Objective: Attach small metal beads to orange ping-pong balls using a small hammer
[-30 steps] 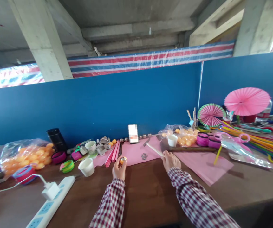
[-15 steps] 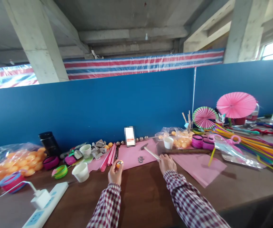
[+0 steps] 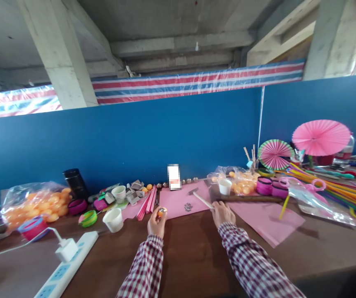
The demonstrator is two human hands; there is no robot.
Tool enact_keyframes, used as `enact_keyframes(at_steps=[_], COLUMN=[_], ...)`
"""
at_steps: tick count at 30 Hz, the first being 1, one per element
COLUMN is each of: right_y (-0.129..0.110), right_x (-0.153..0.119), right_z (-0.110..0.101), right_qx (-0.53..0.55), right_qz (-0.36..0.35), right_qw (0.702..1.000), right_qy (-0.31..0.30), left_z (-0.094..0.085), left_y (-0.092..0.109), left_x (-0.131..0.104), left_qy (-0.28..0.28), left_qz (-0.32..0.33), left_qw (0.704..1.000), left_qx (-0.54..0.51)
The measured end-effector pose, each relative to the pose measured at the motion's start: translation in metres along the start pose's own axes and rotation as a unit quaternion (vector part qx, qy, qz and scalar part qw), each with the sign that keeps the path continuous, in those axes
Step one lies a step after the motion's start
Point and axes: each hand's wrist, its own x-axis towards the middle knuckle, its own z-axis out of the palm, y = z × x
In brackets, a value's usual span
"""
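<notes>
Between its fingertips my left hand [image 3: 157, 222] grips a small orange ball [image 3: 162, 212] with shiny metal bits on its face. My right hand [image 3: 223, 214] is closed on the end of the pale handle of a small hammer [image 3: 203, 199], whose dark head rests on a pink sheet [image 3: 178, 210]. A little cluster of silvery pieces [image 3: 188, 207] lies on that sheet, between the two hands. Behind the sheet, several round metallic balls [image 3: 188, 181] stand in a row.
Bags of orange balls lie at the left [image 3: 41, 205] and right [image 3: 242, 182]. Near my left arm are a white cup [image 3: 113, 219] and a power strip [image 3: 69, 265]. Another pink sheet [image 3: 271, 219], scissors [image 3: 318, 185] and coloured sticks [image 3: 342, 198] spread to the right. A blue partition [image 3: 165, 136] stands behind.
The view has turned slightly left, so everything sits further right in the picture. Both hands keep their holds on the ball and the hammer; the ball's metal-covered face shows more.
</notes>
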Motion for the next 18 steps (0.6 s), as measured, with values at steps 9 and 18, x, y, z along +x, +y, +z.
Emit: enact_keyframes(at_steps=[9,18], right_y=[-0.007,-0.005], right_x=[-0.006,-0.005], right_z=[-0.011,-0.009], right_qx=[-0.008,0.004], right_qz=[0.008,0.009], right_qw=[1.000,1.000], right_qy=[0.012,-0.004], left_z=[0.002,0.002], left_y=[-0.007,0.001], left_x=[0.001,-0.004], left_qy=[-0.012,-0.021], left_qz=[0.015,0.027], left_qw=[0.999,0.998], left_qx=[0.033,0.056])
